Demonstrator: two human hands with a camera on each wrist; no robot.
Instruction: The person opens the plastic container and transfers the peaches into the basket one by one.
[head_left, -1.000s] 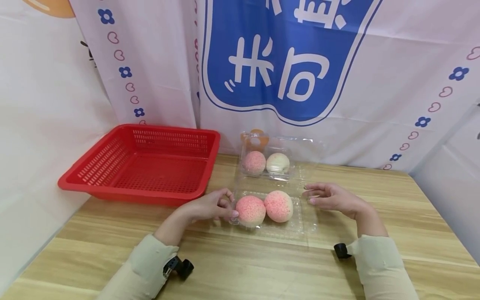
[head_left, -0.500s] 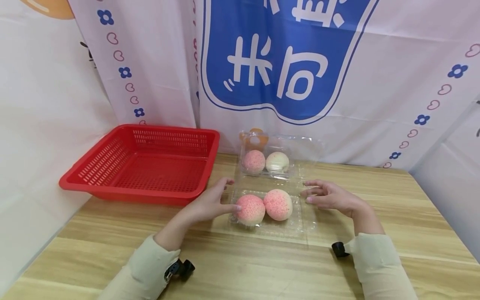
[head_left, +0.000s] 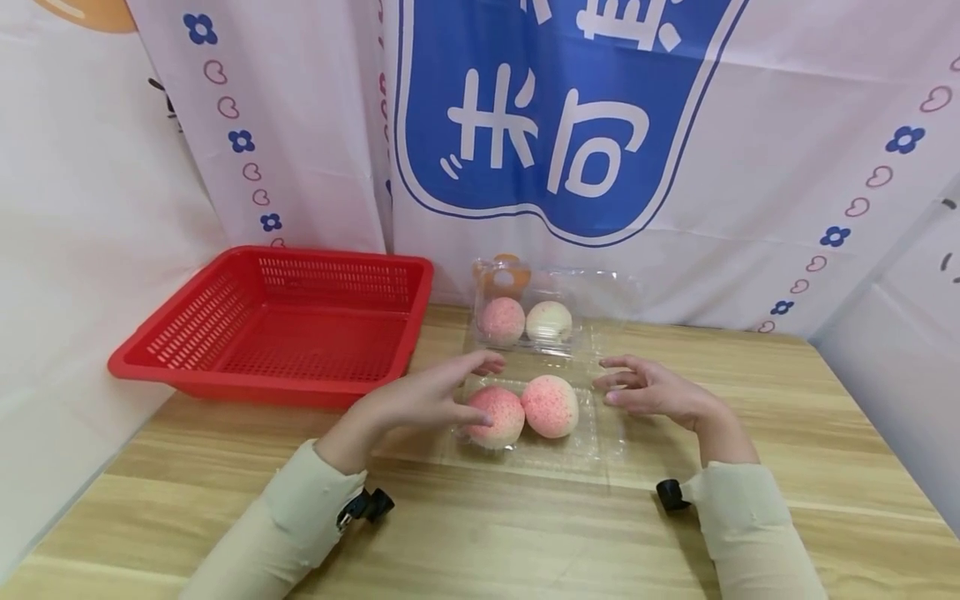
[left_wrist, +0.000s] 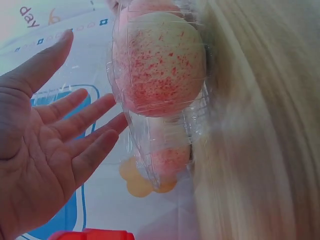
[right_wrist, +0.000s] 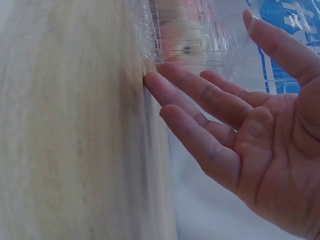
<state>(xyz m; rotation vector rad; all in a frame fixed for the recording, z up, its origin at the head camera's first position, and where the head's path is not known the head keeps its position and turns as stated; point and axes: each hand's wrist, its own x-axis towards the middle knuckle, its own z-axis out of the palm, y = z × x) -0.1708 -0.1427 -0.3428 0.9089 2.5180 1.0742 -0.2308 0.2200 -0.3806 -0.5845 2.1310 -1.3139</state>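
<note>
1. Two peaches [head_left: 551,406] sit side by side in the clear box [head_left: 587,429], on the table [head_left: 510,533];
2. left hand [head_left: 420,400] spread wide at the left peach [head_left: 506,422], gripping nothing; right hand [head_left: 663,392] loose, empty, beside the box;
3. peaches look light, perhaps easily dented; cup their sides; the box, likely flimsy and slick, wants its rim held.

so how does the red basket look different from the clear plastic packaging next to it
The red basket is opaque; the clear plastic packaging is see-through. The red basket is wider than the clear plastic packaging. The red basket has slotted walls, while the clear plastic packaging has none visible. Both rest on the wooden table.
</note>
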